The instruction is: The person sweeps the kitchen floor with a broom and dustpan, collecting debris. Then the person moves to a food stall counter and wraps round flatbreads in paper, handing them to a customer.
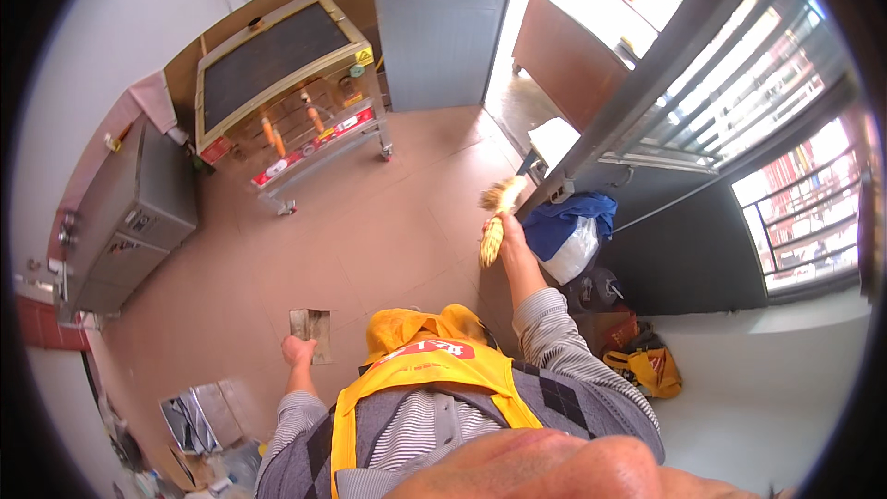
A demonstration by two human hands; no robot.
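Note:
My right hand is wrapped around a short brush. The brush has a yellowish, mottled handle, with a tuft of brown and pale bristles at the far end. It is held out over the floor, close to the door frame. Lower on the left, my left hand hangs with its fingers curled. It overlaps a grey-brown rectangular patch in the view. Whether the hand grips that patch or only passes in front of it cannot be told. I wear a yellow apron.
A wheeled metal stand with a dark flat top stands ahead. On the left is a stainless-steel cabinet. A grey door stands ajar. A blue cloth and bags hang at right. Cardboard boxes lie lower left.

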